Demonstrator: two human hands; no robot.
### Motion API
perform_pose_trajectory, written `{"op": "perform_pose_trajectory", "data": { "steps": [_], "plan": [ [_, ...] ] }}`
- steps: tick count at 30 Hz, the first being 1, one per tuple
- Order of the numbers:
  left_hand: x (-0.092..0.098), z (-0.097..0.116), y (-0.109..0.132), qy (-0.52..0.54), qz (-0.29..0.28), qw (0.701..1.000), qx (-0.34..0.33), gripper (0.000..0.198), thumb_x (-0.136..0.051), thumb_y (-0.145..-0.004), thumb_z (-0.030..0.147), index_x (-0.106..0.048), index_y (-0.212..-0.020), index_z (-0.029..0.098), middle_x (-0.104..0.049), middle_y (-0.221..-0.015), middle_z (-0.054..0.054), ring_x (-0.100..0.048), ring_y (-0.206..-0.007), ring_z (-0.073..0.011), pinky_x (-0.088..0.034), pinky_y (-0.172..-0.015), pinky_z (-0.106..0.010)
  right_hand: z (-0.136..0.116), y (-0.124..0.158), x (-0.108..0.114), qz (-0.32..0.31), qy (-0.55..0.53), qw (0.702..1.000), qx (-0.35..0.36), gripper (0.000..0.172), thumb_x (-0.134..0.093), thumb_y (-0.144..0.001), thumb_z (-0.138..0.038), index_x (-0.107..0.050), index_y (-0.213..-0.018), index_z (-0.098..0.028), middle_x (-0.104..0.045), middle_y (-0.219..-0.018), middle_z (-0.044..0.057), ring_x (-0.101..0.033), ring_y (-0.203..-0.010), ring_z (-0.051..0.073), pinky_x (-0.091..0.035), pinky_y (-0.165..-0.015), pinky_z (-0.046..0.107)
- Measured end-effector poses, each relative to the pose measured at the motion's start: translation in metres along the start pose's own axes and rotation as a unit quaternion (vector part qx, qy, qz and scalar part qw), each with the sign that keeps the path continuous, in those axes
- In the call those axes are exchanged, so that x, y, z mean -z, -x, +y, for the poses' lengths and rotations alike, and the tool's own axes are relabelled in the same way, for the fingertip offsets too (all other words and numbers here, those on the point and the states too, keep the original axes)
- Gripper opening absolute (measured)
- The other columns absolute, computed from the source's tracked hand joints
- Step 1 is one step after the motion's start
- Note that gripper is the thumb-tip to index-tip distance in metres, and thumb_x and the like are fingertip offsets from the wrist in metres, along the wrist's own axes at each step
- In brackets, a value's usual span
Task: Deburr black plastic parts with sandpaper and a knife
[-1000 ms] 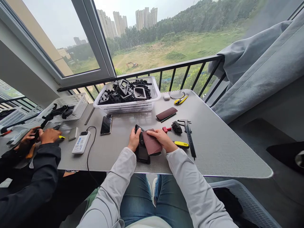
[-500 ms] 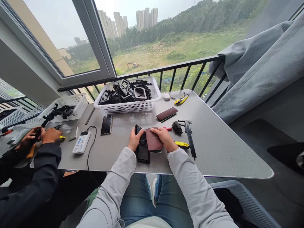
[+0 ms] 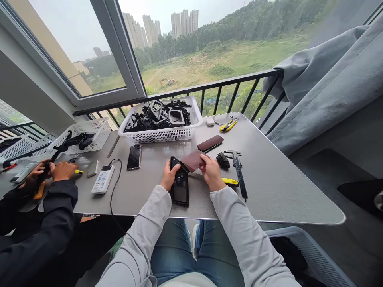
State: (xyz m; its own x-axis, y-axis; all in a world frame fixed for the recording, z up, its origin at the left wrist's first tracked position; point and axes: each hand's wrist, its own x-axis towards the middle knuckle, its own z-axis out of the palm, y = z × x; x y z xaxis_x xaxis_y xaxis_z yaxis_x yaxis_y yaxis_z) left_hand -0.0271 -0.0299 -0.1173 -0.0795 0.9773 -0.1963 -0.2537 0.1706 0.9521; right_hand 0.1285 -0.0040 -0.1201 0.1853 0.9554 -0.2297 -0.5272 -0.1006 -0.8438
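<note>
My left hand (image 3: 168, 177) grips a black moulded plastic part (image 3: 180, 190), shaped like a long frame, which stands on the table top with its upper end raised. My right hand (image 3: 211, 172) pinches one end of a reddish-brown sandpaper sheet (image 3: 193, 161), held just above the table. The sheet's far end reaches the top corner of the black part. Next to my right hand lie a yellow-handled tool (image 3: 230, 182), a small black piece (image 3: 223, 160) and a black caliper (image 3: 238, 172).
A white basket (image 3: 160, 137) of black plastic parts and a sandpaper stack (image 3: 210, 143) stand ahead on the grey table (image 3: 143, 203). A phone (image 3: 134, 156) and white power bank (image 3: 102, 179) lie left. A co-worker's hands (image 3: 49, 171) work at the left.
My right hand has moved right and lifted the sandpaper sheet off the black part. The sheet now lies tilted, and the black part's face shows more fully.
</note>
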Motion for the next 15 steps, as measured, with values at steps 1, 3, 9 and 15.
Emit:
{"op": "perform_pose_trajectory", "data": {
  "steps": [1, 3, 9, 15],
  "plan": [
    [0.0, 0.001, 0.001, 0.01, -0.014, 1.0, 0.003, 0.054, -0.075, -0.057, 0.042, -0.05, -0.099, 0.019, -0.06, -0.072, 0.003, -0.054, -0.056, -0.0106, -0.043, -0.051, -0.023, 0.001, -0.002, 0.001, 0.007, -0.013, 1.0, 0.006, 0.028, -0.075, -0.059, -0.04, -0.056, -0.071, -0.023, -0.061, -0.062, -0.004, -0.053, -0.055, 0.012, -0.043, -0.048, 0.024],
    [-0.001, 0.004, 0.004, 0.023, -0.033, 0.999, 0.004, 0.053, -0.073, -0.058, 0.041, -0.051, -0.1, 0.019, -0.06, -0.071, 0.003, -0.054, -0.055, -0.0106, -0.043, -0.051, -0.023, 0.002, -0.003, 0.001, 0.013, -0.034, 0.999, 0.012, 0.027, -0.075, -0.063, -0.037, -0.055, -0.074, -0.024, -0.063, -0.066, -0.004, -0.056, -0.054, 0.011, -0.048, -0.053, 0.024],
    [-0.003, 0.01, 0.012, 0.044, -0.043, 0.998, -0.016, 0.05, -0.072, -0.059, 0.04, -0.053, -0.1, 0.02, -0.06, -0.073, 0.002, -0.055, -0.057, -0.0113, -0.043, -0.053, -0.023, 0.003, 0.001, 0.0, -0.037, -0.023, 0.998, -0.044, 0.027, -0.075, -0.07, -0.028, -0.049, -0.071, -0.023, -0.068, -0.069, -0.001, -0.066, -0.058, 0.014, -0.054, -0.06, 0.027],
    [-0.002, 0.009, 0.013, 0.077, -0.059, 0.995, -0.026, 0.053, -0.073, -0.059, 0.042, -0.052, -0.102, 0.02, -0.061, -0.074, 0.002, -0.055, -0.057, -0.0117, -0.042, -0.053, -0.024, 0.0, 0.011, -0.005, -0.112, 0.036, 0.988, -0.104, 0.025, -0.077, -0.069, -0.032, -0.056, -0.071, -0.019, -0.065, -0.056, 0.0, -0.055, -0.042, 0.01, -0.044, -0.045, 0.021]
  ]
}}
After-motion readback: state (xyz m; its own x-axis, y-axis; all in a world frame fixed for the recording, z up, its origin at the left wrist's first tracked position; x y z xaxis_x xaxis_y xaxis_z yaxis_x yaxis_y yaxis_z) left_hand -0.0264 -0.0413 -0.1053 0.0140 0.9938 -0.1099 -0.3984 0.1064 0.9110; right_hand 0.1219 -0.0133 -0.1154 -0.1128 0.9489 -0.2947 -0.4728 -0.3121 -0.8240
